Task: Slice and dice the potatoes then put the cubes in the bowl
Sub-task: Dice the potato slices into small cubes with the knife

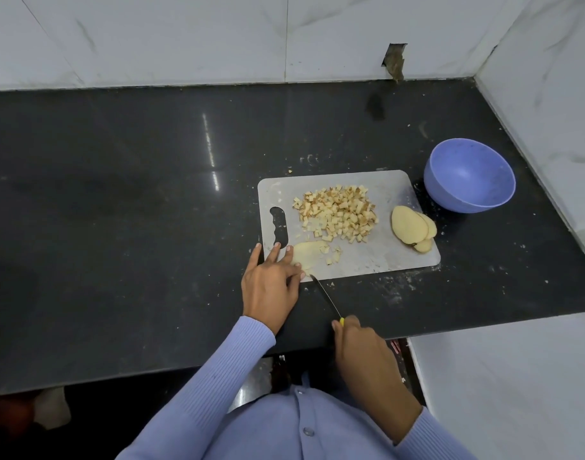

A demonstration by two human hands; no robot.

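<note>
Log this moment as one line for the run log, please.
stage: dicing | left hand: pressing potato slice on cutting board | right hand: gripping knife | cube pile: on board | bowl: empty

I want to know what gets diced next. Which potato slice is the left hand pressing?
The slice at the board's near left edge, under the left hand; the other slices lie stacked untouched near the bowl.

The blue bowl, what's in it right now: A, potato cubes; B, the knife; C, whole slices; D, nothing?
D: the blue bowl shows only its bare inside, while the potato cubes sit piled on the cutting board.
</note>
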